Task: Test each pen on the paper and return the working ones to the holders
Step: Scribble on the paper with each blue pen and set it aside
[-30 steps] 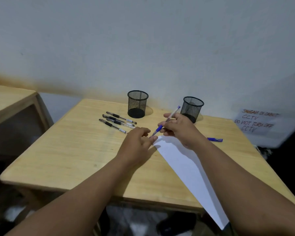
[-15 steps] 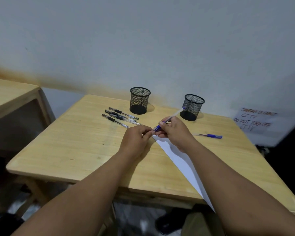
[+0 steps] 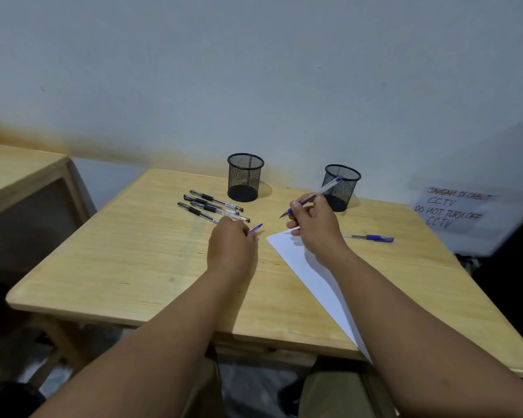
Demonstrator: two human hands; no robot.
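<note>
My right hand point(image 3: 314, 226) grips an uncapped blue pen point(image 3: 322, 190), tip pointing left above the top corner of the white paper point(image 3: 305, 267). My left hand point(image 3: 230, 245) pinches the pen's blue cap point(image 3: 256, 227) just left of the paper. Several black pens point(image 3: 212, 208) lie in a row on the table, left of centre. Another blue pen point(image 3: 370, 237) lies capped to the right of my right hand. Two black mesh holders stand at the back: the left holder point(image 3: 245, 176) and the right holder point(image 3: 341, 187).
The wooden table point(image 3: 139, 260) stands against a white wall. A second wooden table point(image 3: 15, 173) is at the left. A handwritten notice about CCTV point(image 3: 453, 211) hangs at the right. The floor shows below the table's front edge.
The hands were together on the blue pen; now they have drawn apart, the cap in my left hand and the bare pen in my right, lifted slightly.
</note>
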